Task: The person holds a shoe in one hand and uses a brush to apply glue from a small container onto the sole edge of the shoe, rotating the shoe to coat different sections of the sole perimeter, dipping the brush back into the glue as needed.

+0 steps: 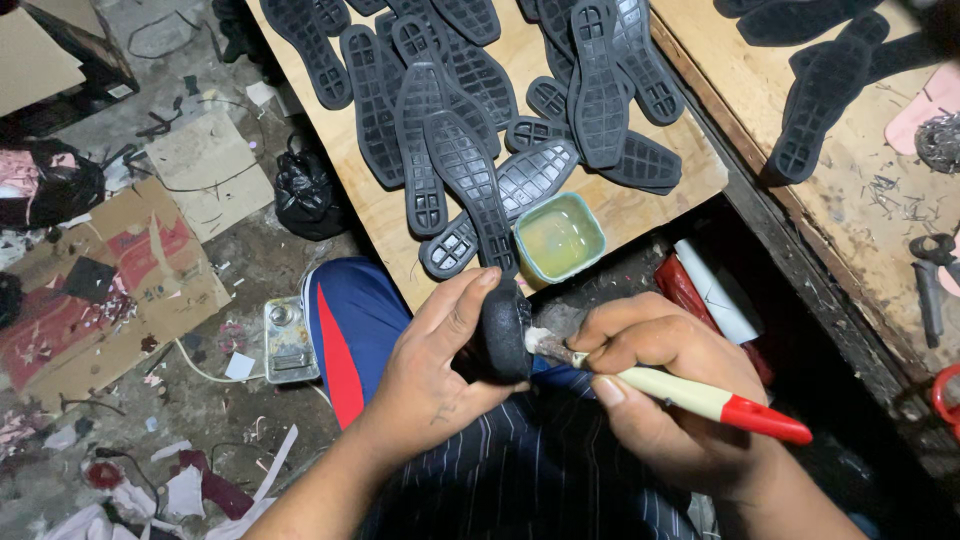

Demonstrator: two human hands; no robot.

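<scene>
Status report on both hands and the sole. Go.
Left hand gripping black sole on edge. Right hand holding brush, bristles on sole. Glue tub just ahead on board, nothing blocking.

Torn cardboard (110, 270), black bag (305, 190), perhaps scissors (935, 250) on floor and bench.

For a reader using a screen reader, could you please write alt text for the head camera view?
A left hand holds a black shoe sole while the right hand touches a brush to its heel. Behind, a green tub sits beside more soles on a wooden board.
</scene>
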